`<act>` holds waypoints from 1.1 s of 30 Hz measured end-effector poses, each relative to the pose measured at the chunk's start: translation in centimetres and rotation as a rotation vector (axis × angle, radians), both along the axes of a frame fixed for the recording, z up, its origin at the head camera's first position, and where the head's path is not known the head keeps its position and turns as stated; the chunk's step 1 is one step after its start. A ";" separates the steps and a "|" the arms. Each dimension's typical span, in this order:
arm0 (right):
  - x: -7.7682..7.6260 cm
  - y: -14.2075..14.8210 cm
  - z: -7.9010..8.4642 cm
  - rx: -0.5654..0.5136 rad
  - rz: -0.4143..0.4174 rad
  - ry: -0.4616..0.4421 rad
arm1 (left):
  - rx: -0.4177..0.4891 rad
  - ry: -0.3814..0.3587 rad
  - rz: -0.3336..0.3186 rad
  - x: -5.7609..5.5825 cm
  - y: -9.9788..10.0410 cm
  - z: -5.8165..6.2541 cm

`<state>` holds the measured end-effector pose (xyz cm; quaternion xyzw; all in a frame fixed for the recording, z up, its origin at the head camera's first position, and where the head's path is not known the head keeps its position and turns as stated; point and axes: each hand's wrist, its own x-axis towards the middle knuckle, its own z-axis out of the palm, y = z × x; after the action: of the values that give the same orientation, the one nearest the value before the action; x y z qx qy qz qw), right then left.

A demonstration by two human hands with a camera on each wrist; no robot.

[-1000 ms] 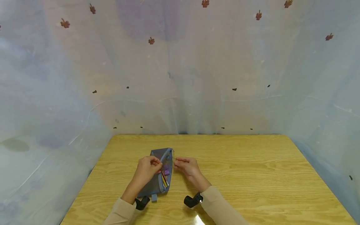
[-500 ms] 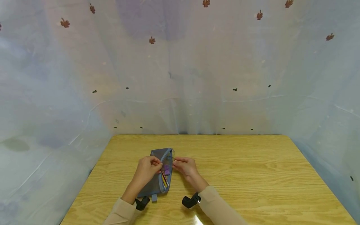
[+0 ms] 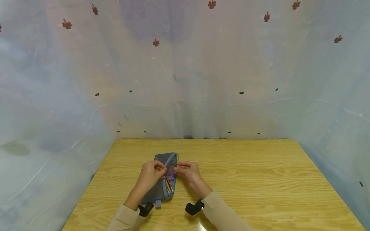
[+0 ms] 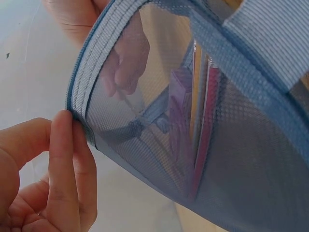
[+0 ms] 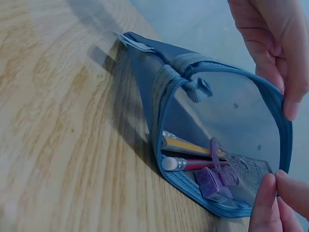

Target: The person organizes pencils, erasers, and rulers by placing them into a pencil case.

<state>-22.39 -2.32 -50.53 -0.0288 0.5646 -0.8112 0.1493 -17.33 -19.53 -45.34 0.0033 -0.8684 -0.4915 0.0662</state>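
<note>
A blue mesh pencil pouch (image 3: 154,189) lies on the table with its zipped mouth wide apart, facing right. My left hand (image 3: 150,175) pinches the far rim between thumb and fingers, as the left wrist view shows at the zip edge. My right hand (image 5: 277,200) is at the mouth, its thumb and fingertips pinching the end of a clear flat plastic piece (image 5: 251,169) with a printed pattern, which reaches into the pouch. Inside lie a yellow pencil (image 5: 186,146), a red pencil (image 5: 193,164) with a white eraser end, a small purple block (image 5: 211,184) and a purple loop (image 5: 216,157).
The wood-grain table (image 3: 245,183) extends to the right of the pouch. A grey fabric tab (image 3: 158,203) sticks out at the pouch's near end. Behind the table hangs a pale curtain (image 3: 202,80) with small leaf marks. Black wrist cameras (image 3: 194,208) hang below the sleeves.
My right hand has moved left, from beside the pouch to over its mouth, taking the clear piece inward. The left hand stays at the rim, and the pouch keeps its place.
</note>
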 end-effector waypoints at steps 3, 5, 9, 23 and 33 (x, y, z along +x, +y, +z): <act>0.1 -0.1 -0.1 0.013 0.011 -0.010 | -0.004 0.002 0.001 0.1 0.0 0.0; 0.2 -0.2 0.0 0.017 0.021 -0.008 | -0.004 0.007 0.000 0.1 0.0 0.0; 0.4 -0.3 0.0 0.022 0.042 -0.009 | 0.000 0.008 0.001 0.1 0.0 0.0; 0.5 -0.6 0.2 0.060 0.135 0.035 | 0.003 0.000 -0.014 0.1 -0.2 0.0; 0.3 0.0 0.4 0.070 0.084 0.054 | 0.008 0.008 -0.007 0.0 -0.2 0.0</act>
<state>-22.11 -2.32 -50.16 -0.0691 0.5948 -0.7829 0.1686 -17.31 -19.77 -45.34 -0.0013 -0.8660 -0.4953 0.0680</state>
